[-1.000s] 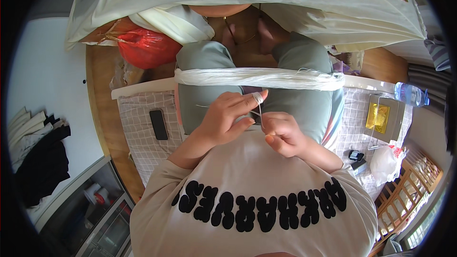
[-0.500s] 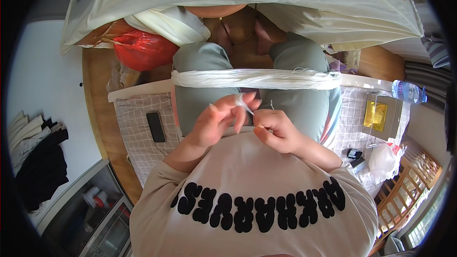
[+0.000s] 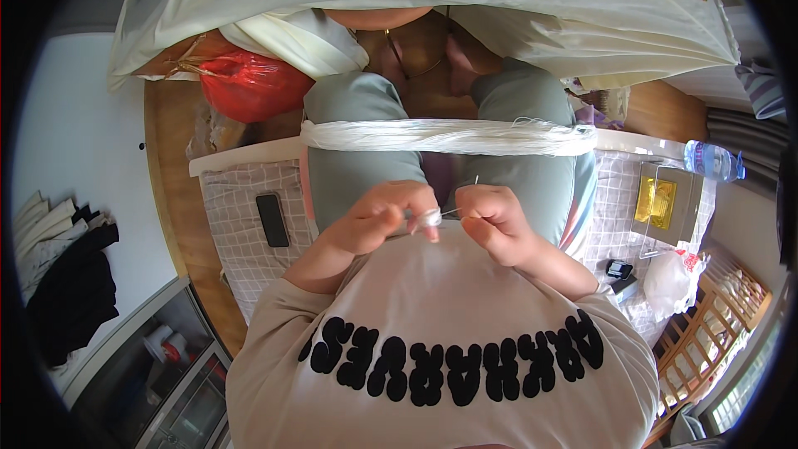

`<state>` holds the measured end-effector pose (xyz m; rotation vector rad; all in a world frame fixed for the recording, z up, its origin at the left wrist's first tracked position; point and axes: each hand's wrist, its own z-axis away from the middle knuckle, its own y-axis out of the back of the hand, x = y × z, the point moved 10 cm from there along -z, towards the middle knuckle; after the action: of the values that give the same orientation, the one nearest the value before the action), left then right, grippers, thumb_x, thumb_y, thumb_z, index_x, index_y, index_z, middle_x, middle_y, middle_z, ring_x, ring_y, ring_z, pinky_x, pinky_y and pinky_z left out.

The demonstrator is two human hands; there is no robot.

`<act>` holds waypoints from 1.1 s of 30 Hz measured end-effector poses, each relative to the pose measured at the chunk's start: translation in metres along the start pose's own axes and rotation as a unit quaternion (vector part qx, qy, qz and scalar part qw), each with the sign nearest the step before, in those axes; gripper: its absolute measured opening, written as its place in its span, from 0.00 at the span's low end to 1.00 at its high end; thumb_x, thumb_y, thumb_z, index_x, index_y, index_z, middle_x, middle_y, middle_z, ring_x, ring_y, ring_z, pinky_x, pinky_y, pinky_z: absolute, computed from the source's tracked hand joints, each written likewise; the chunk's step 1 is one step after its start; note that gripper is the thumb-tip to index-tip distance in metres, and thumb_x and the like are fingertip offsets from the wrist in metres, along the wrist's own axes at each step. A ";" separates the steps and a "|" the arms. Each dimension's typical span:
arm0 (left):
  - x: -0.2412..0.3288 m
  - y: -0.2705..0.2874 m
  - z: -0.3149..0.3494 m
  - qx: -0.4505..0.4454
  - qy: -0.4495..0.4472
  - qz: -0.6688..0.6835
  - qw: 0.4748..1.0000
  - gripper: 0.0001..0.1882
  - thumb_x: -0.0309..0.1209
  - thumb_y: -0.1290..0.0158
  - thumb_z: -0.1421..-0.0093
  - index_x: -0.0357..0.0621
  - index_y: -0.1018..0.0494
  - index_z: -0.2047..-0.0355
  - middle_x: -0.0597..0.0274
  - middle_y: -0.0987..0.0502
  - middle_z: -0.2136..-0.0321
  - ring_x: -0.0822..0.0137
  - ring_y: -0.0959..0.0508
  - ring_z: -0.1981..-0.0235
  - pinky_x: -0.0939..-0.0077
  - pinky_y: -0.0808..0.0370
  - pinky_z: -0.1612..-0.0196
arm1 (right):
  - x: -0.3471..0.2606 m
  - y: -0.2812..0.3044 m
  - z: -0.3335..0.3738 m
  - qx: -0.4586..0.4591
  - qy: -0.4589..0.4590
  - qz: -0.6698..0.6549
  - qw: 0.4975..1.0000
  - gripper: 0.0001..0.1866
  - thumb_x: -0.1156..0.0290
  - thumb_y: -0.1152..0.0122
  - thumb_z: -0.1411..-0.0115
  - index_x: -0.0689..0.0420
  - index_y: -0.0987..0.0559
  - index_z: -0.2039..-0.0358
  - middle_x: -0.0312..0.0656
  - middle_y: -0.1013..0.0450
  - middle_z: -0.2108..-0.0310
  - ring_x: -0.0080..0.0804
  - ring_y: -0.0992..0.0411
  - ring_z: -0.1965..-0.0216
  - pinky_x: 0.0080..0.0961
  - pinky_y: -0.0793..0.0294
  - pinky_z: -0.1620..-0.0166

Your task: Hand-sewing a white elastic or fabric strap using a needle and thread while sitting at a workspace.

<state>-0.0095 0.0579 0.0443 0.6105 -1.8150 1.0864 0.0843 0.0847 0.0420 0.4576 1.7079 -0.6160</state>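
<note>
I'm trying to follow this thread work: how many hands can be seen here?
2: the left hand, with white thread wound around it, and the right hand, to its right, pinching that thread. No other hand shows.

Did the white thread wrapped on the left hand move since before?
Yes, the white thread on the left hand moved toward the shirt, away from the long white skein.

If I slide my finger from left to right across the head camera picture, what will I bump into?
Black clothes, dark phone, left hand, right hand, shiny gold thing, plastic bottle.
</note>
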 end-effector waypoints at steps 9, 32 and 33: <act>-0.022 0.030 0.002 0.176 0.021 -0.198 0.964 0.31 0.53 0.61 0.32 0.40 0.32 0.42 0.58 0.22 0.53 0.72 0.31 0.74 0.75 0.34 0.64 | 0.007 0.006 0.003 0.084 -0.033 0.061 0.994 0.10 0.80 0.50 0.45 0.61 0.38 0.80 0.40 0.41 0.81 0.34 0.43 0.80 0.31 0.43 0.76; -0.050 0.025 0.000 0.224 0.091 -0.152 0.958 0.13 0.25 0.49 0.35 0.37 0.24 0.51 0.60 0.22 0.64 0.68 0.22 0.56 0.75 0.27 0.50 | -0.013 -0.004 0.001 0.079 0.111 0.387 0.912 0.07 0.79 0.41 0.54 0.59 0.30 0.75 0.42 0.31 0.75 0.43 0.32 0.76 0.34 0.30 0.73; -0.052 0.026 -0.001 0.241 0.077 -0.089 0.963 0.12 0.23 0.48 0.36 0.37 0.23 0.53 0.60 0.22 0.64 0.67 0.22 0.55 0.75 0.27 0.49 | -0.014 -0.005 0.000 0.080 0.121 0.408 0.901 0.08 0.79 0.40 0.54 0.59 0.29 0.73 0.42 0.31 0.74 0.43 0.31 0.75 0.34 0.30 0.73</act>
<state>-0.0049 0.0695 -0.0124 0.9268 -1.3350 1.4190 0.0842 0.0810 0.0564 1.3241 1.5057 -0.0762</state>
